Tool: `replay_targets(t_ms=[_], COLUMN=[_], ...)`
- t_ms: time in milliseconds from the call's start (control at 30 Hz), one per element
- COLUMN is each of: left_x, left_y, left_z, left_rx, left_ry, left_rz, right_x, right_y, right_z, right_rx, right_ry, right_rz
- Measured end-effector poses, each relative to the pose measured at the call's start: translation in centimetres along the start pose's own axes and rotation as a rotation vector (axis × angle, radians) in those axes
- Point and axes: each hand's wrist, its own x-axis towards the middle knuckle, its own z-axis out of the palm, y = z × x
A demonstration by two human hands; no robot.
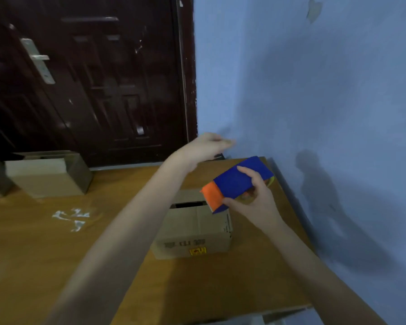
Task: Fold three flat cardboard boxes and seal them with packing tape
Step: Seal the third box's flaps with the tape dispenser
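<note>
A small folded cardboard box (195, 233) stands on the wooden table (56, 249), right of centre, with a dark gap along its top. Just above it my right hand (256, 198) grips a blue and orange packet (237, 181), held tilted with its orange end low to the left. My left hand (206, 146) is raised above the table's far edge near the wall; it is blurred, so how its fingers lie is unclear. A second, larger cardboard box (47, 174) sits at the table's far left.
A dark door (92, 78) stands behind the table and a blue wall (314, 102) runs along its right side. White scraps (73, 218) lie on the tabletop left of centre. The table's right edge meets the wall.
</note>
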Motion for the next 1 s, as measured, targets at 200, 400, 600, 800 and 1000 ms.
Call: replay_targets(t_ms=[200,400,600,800,1000], left_x=[-5.3,-6.2,-6.9,-7.4,-7.8], left_y=[-8.9,-11.5,-10.8,-10.4,-10.8], left_z=[-1.7,1.8,2.6,3.4,3.7], left_rx=[-0.149,-0.708,-0.887,-0.824,-0.661], left_ry=[0.147,0.129,0.33,0.502,0.661], left_rz=[-0.352,-0.302,-0.336,-0.367,-0.227], right_x=[0.4,1.2,1.3,1.0,0.9], right_y=[0.0,-1.1,-2.0,-2.4,-3.0], right_z=[1.9,4.6,6.6,8.0,9.0], right_rx=[0.148,0.227,0.231,0.252,0.224], right_ry=[0.167,0.193,0.247,0.251,0.297], right_rz=[0.026,0.008,-0.029,-0.044,-0.083])
